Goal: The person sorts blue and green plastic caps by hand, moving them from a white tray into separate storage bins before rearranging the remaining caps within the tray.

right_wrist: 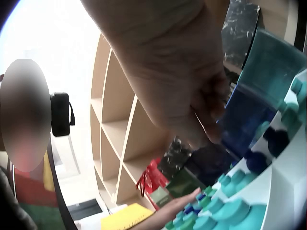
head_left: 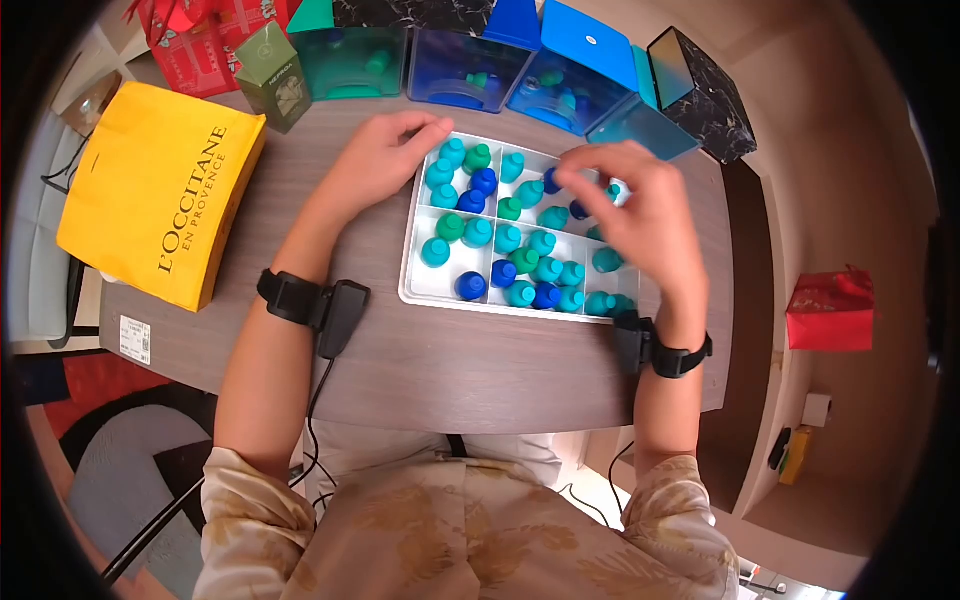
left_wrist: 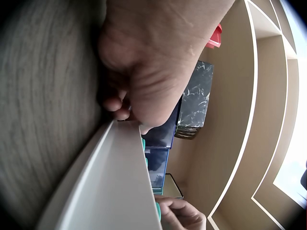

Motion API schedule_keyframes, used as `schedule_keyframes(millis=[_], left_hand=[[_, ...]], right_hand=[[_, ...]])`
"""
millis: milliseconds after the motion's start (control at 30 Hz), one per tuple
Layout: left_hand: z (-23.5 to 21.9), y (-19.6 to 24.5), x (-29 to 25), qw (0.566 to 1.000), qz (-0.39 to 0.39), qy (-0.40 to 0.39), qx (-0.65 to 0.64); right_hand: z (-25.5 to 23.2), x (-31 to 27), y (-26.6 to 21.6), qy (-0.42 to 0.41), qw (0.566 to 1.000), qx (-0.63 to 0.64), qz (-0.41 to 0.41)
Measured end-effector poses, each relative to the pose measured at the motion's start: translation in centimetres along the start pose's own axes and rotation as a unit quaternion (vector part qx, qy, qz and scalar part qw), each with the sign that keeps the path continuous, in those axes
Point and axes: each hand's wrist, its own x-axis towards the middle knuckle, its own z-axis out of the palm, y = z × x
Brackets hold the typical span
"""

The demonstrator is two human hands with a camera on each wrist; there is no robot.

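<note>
A white divided tray (head_left: 404,283) holds many small plastic bottles in teal, green and dark blue, spread over its compartments. My left hand (head_left: 385,160) is at the tray's far left corner; in the left wrist view its thumb and fingers pinch the rim. Over the tray's right half hovers my right hand (head_left: 645,205), its fingers loosely bent and a gap between thumb and index. A dark blue bottle (head_left: 551,181) shows right by its index fingertip. The palm side of this hand (right_wrist: 177,81) appears without a bottle in the right wrist view. It hides part of the right compartments.
Behind the tray stand a green bin (head_left: 350,70), a dark blue bin (head_left: 465,75) and a bright blue bin (head_left: 560,90), with bottles inside. A yellow bag (head_left: 150,200) and a green box (head_left: 275,80) are at left. A black marbled box (head_left: 715,95) stands at back right.
</note>
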Motion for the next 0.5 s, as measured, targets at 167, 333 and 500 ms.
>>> schedule_keyframes(millis=[167,333,500], left_hand=[[0.1,0.1,-0.1,1.0,-0.008,-0.001,0.005],[0.2,1.0,-0.4,0.998,-0.059,0.0,-0.011],[0.4,2.0,-0.6,0.995,-0.097,0.005,-0.008]], right_hand=[[-2.6,-1.6,7.9,0.141,0.968,0.145,0.148],[0.1,-3.9,13.2,0.116,0.895,0.316,0.293],[1.4,-4.5,14.3,0.073,0.873,0.357,0.323]])
